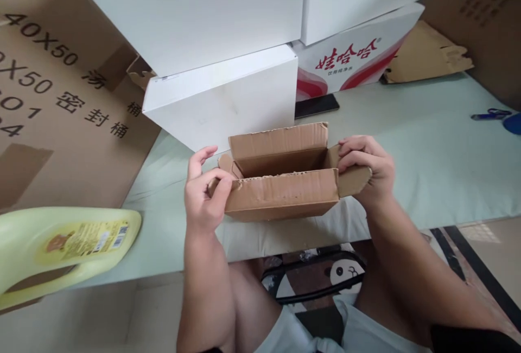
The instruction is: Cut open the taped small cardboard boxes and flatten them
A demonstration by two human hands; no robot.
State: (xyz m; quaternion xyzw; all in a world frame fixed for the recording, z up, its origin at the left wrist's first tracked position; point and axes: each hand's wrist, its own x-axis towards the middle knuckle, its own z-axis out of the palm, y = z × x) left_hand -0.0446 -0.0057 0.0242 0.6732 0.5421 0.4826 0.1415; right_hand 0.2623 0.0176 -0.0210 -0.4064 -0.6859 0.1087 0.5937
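A small brown cardboard box (280,196) stands in front of me near the edge of the pale green surface, its top flaps spread. Its inside looks dark, and the bottom is hidden by the near flap. At the left end, my left hand (206,193) pinches an end flap between thumb and fingers, with the index finger raised. My right hand (366,168) has its fingers curled at the right end flaps, one of which sticks outward under the palm.
White boxes (228,103) are stacked behind, with a dark phone (316,106) beside them. A large carton (61,98) and a yellow-green jug (77,244) are at the left. Blue-handled scissors (492,115) and a torn cardboard piece (427,55) lie right.
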